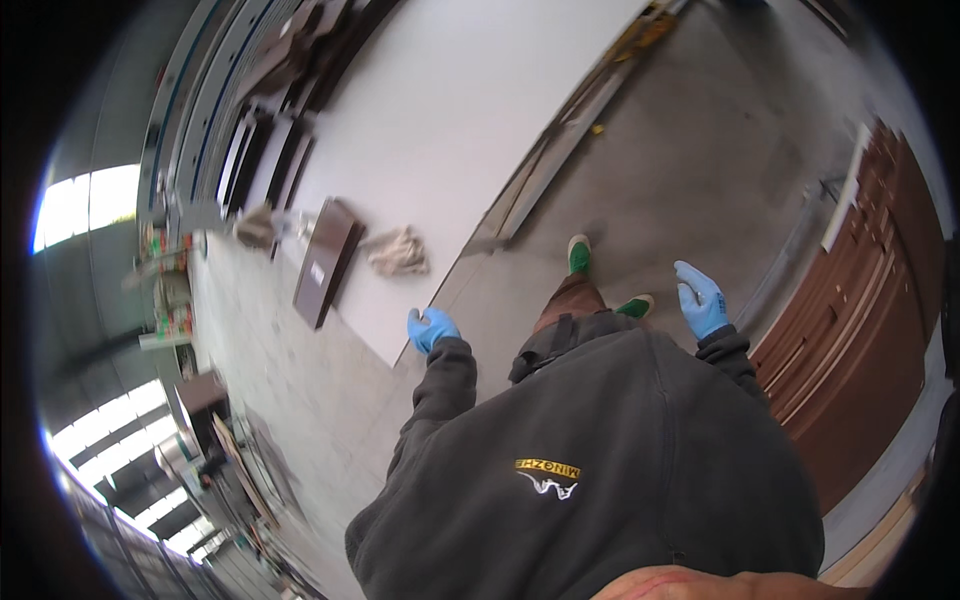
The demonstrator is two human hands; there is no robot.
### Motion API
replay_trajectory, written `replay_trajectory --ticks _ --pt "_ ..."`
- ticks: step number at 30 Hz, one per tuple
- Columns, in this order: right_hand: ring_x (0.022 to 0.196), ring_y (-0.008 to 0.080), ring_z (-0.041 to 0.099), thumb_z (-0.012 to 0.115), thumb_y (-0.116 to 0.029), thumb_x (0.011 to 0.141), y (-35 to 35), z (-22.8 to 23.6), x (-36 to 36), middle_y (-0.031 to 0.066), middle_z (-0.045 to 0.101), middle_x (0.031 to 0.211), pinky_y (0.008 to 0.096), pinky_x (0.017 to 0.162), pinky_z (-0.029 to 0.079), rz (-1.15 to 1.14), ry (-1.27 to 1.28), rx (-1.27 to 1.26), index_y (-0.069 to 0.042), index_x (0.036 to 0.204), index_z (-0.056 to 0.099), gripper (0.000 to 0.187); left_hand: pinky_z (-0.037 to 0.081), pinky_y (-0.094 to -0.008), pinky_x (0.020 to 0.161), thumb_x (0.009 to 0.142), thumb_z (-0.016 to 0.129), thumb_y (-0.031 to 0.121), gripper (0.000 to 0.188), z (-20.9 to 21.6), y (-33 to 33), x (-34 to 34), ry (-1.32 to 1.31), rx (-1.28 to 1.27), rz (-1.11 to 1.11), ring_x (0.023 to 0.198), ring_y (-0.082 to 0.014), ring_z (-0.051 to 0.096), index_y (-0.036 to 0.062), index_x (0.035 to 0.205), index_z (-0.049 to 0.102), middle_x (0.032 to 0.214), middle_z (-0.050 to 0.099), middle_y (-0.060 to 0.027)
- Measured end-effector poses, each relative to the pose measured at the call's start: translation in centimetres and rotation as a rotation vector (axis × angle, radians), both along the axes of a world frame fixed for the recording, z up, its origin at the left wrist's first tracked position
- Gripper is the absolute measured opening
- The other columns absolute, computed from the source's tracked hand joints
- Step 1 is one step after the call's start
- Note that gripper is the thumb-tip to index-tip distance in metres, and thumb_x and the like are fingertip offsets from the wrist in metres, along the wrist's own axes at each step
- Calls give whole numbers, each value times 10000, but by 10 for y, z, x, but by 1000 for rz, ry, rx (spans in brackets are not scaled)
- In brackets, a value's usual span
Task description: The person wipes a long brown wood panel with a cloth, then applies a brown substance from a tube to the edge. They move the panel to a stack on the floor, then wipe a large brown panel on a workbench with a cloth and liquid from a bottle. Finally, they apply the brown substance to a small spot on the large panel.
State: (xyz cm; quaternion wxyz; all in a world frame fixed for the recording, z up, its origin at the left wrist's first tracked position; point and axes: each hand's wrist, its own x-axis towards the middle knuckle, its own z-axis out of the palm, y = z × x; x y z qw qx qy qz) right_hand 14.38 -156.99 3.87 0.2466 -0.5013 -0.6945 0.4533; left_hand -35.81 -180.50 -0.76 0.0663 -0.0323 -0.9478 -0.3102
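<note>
My left hand (432,328), in a light blue glove, is beside the near corner of a white-topped table (440,130). Its fingers are loosely bent and apart, and nothing shows in them. Over on the right, my right hand (702,302) wears the same kind of glove. It hangs above the floor with fingers and thumb spread, holding nothing. A crumpled beige cloth (398,252) lies on the table not far from my left hand. Alongside the cloth is a dark brown rectangular panel piece (330,260) with a small white label.
Long brown panels (850,340) are stacked at my right. More dark brown pieces (290,150) lie along the table's far left side. A metal rail (565,150) runs along the table's right edge. Grey concrete floor (680,150) stretches between table and stack.
</note>
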Motion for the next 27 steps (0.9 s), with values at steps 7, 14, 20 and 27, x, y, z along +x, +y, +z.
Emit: replay_trajectory --ticks 7,14,20,27 --pt "1146 400 669 672 -102 925 44 22 -112 189 725 1243 465 999 529 467 -156 132 -27 1224 711 311 499 -485 1030 912 621 657 760 12 38 -73 -378 -369 37 1136 -421 666 -67 1103 751 1171 720 -298" --pt "1140 410 664 674 -114 925 74 35 -209 197 724 1232 480 997 523 584 -141 192 -17 1212 708 304 383 -433 1163 933 645 627 716 16 96 -118 -406 -396 120 1378 -360 455 -54 1126 753 1388 594 -239" --pt "1154 409 663 651 -110 935 76 43 -240 206 715 1249 480 1005 523 590 -183 52 -13 1236 701 320 514 -401 877 892 790 413 495 4 118 -151 -49 -47 -14 916 -309 650 -71 964 718 974 719 -166" --pt "1170 390 667 626 -89 945 97 57 -277 205 713 1260 455 1022 524 628 37 -79 -21 1271 688 339 426 -235 622 971 788 260 293 114 177 -129 -289 740 -211 692 -44 500 18 834 694 779 630 53"
